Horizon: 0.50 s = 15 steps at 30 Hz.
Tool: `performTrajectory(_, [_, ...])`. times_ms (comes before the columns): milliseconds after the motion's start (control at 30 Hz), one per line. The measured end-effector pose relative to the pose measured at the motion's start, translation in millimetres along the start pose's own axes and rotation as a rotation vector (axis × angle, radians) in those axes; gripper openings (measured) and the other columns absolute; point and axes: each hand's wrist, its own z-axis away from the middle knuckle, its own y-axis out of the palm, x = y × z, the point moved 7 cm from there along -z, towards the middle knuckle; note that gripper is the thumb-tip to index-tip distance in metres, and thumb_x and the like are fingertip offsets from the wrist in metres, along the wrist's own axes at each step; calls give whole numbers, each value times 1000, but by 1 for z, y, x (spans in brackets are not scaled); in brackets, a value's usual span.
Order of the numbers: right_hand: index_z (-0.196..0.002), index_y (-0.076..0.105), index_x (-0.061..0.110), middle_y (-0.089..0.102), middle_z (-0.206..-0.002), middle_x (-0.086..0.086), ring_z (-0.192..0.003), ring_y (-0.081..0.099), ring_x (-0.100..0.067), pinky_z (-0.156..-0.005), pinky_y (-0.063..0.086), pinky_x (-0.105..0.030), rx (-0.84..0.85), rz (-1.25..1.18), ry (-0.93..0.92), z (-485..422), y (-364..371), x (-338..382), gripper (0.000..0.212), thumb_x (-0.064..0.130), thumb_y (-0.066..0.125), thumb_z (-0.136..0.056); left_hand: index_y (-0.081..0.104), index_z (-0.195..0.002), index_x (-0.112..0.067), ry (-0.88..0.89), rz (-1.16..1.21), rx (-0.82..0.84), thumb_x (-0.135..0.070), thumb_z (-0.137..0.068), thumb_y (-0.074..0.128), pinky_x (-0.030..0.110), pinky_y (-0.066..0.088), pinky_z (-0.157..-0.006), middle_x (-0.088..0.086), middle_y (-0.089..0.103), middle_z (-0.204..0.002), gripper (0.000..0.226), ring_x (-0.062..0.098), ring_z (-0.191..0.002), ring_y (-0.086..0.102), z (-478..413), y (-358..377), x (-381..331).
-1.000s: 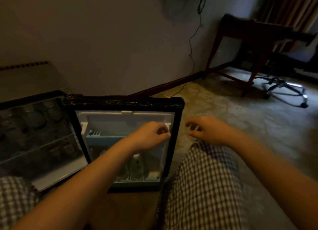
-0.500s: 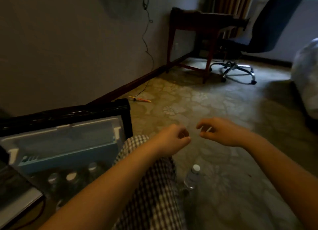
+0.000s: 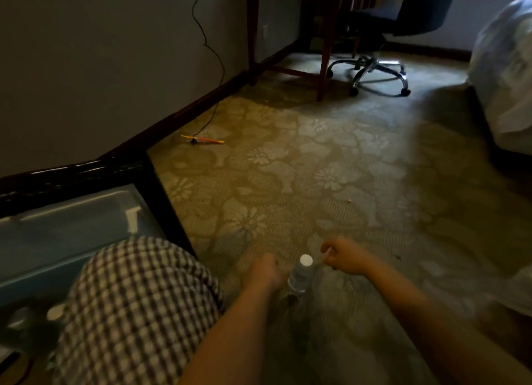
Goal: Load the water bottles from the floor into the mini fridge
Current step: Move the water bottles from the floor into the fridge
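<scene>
A water bottle (image 3: pixel 300 276) (white cap up) is seen upright on the carpet (image 3: pixel 331 189) between both hands. The left hand (image 3: pixel 266 272) is just beside it, fingers hidden, so no grip can be told. The right hand (image 3: pixel 347 258) is held loosely curled and apart, and the mini fridge (image 3: pixel 72 235) is partly hidden by a checked knee (image 3: pixel 135 307).

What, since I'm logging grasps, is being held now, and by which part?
Nothing plainly held: the bottle stands on the carpet between the hands, left hand close beside its shoulder, right hand apart. Contact cannot be told.

floral carpet (image 3: pixel 331 166) bears an upright water bottle (image 3: pixel 300 276) and orange stick (image 3: pixel 205 139).
</scene>
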Motion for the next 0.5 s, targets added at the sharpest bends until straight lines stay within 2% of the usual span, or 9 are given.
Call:
performTrajectory(67, [-127, 50, 11, 55, -123, -11, -108, 56, -21, -91, 48, -30, -13, 0, 48, -19, 19, -9, 37, 17, 56, -91, 58, -101, -9, -23, 87, 27, -27, -88, 56, 35, 45, -88, 11, 59, -108, 23, 24, -100, 56, -6, 14, 10])
performTrajectory(200, [-134, 45, 11, 51, -133, -11, -122, 50, -25, -103, 42, -36, -26, -26, 110, -49, 59, -14, 48, 23, 58, -89, 52, -122, -2, -25, 137, 98, -26, -88, 58, 30, 41, -95, 14, 55, -127, 41, 26, -118, 52, -10, 36, 22])
performTrajectory(300, [-136, 40, 17, 52, -132, -14, -120, 52, -29, -98, 45, -39, -54, -33, 145, -64, 82, -16, 49, 28, 55, -90, 47, -128, -2, -33, 127, 139, -24, -89, 57, 25, 39, -96, 14, 51, -134, 46, 25, -124, 48, -11, 46, 30])
performTrajectory(500, [-134, 38, 20, 55, -123, -12, -115, 55, -27, -94, 48, -41, -151, 17, 154, -68, 90, -23, 43, 24, 50, -93, 45, -131, -6, -24, 130, 130, -24, -88, 58, 27, 37, -101, 11, 50, -137, 49, 24, -128, 45, -12, 49, 30])
